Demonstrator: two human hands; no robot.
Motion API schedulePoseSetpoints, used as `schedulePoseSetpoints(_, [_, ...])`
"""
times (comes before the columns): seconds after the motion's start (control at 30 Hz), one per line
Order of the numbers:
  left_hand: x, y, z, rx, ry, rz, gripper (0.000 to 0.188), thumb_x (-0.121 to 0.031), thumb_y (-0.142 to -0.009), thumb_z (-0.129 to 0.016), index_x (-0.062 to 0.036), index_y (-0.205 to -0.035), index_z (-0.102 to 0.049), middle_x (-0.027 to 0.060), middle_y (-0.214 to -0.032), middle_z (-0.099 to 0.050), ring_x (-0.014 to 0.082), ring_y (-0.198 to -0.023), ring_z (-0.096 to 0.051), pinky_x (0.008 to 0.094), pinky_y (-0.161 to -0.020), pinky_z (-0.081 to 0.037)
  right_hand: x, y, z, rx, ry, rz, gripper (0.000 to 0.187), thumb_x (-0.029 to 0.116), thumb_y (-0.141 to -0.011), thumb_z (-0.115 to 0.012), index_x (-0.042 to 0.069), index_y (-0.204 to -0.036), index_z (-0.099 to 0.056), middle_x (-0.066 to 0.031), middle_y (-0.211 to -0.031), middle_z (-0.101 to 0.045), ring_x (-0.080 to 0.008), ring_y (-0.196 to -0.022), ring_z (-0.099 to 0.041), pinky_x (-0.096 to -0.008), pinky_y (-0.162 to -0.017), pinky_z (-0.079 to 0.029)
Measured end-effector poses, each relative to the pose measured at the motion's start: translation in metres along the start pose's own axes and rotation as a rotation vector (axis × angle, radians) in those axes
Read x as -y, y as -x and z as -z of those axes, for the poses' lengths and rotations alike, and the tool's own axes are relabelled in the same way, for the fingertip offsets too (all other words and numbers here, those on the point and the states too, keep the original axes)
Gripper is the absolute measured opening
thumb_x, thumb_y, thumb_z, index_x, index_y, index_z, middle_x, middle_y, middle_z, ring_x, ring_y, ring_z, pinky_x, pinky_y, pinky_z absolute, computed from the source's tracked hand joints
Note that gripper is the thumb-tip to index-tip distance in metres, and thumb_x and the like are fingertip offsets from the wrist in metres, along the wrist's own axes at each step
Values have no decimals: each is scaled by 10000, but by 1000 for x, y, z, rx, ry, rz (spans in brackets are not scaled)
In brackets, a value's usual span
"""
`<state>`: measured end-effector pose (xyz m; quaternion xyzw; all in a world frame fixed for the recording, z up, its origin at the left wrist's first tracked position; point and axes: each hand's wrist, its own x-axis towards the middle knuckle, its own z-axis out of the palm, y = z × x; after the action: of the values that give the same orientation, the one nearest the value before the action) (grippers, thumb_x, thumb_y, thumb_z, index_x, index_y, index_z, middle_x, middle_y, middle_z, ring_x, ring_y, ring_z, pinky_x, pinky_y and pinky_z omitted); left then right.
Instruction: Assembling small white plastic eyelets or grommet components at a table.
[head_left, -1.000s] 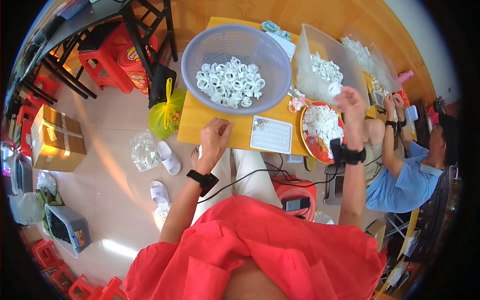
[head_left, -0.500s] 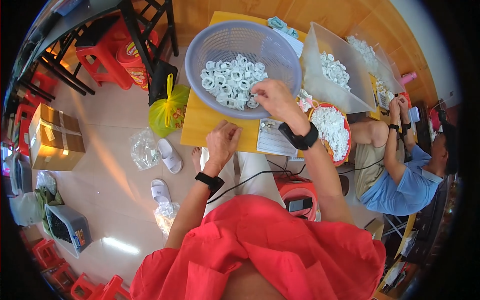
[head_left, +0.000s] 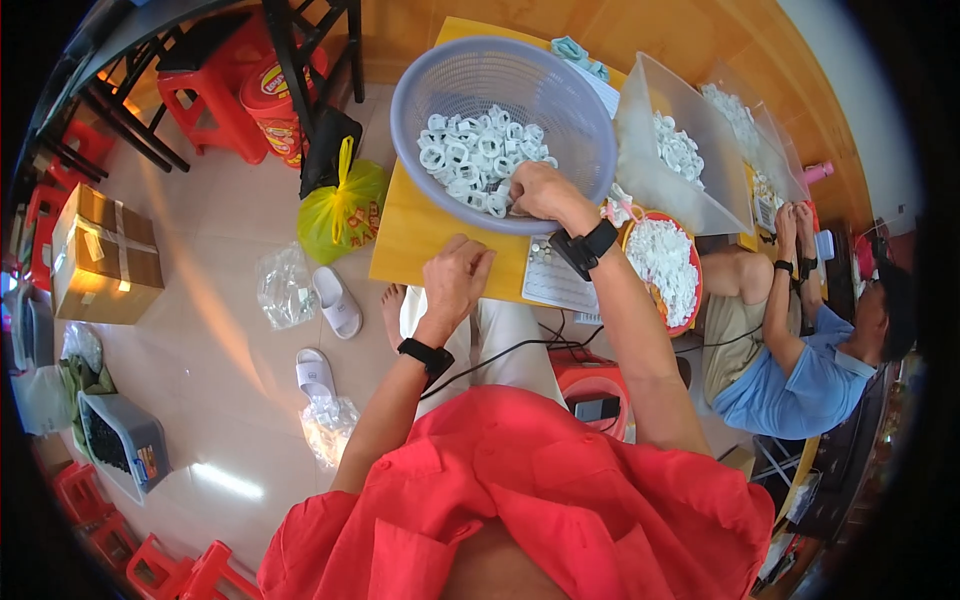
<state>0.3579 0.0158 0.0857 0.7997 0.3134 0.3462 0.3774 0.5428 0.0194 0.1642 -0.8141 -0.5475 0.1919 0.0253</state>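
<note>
A large grey-purple mesh basket (head_left: 405, 150) stands on the yellow wooden table (head_left: 395, 245). Inside it lies a heap of white plastic rings (head_left: 480, 150). My right hand (head_left: 545, 192) reaches over the basket's near right side, its fingers curled down onto a ring at the edge of the heap; the hand partly hides the fingertips. At the table's front edge, left of a printed sheet (head_left: 560, 285), is my left hand (head_left: 457, 280). Its fingers are bent together, and whatever may be in them is hidden. Small round metal-looking pieces (head_left: 540, 250) lie on the sheet.
Right of the basket stand a red basin (head_left: 698, 300) of small white parts and a translucent bin (head_left: 640, 150) with more white pieces. A co-worker in blue (head_left: 800, 380) sits at the right. A yellow bag (head_left: 345, 215), slippers (head_left: 338, 302) and a carton (head_left: 108, 255) are on the floor.
The view has shifted a little, so the basket appears farther right. My right hand has dipped toward the basket's near wall. My left hand stays by the table edge, fingers still bent.
</note>
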Motion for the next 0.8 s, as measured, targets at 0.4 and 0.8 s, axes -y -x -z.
schedulePoseSetpoints(0.4, [-1,1,0,14,15,22,115,-160,-756,-628,-56,-712,-608,83,-673,-546,274,-566,-549,366,-521,-425,-7,16,22,31,-511,-61,159,135,-676,-672,29,-783,-618,-108,-724,-616,-181,-674,-606,-293,-552,-466])
schedulePoseSetpoints(0.8, [-2,1,2,18,-14,-1,118,-153,-751,-630,-49,-705,-599,85,-671,-542,274,-557,-544,365,-514,-422,-9,57,36,191,-1517,132,187,169,-860,-565,44,-998,-544,-16,-849,-594,-74,-709,-585,-191,-582,-463])
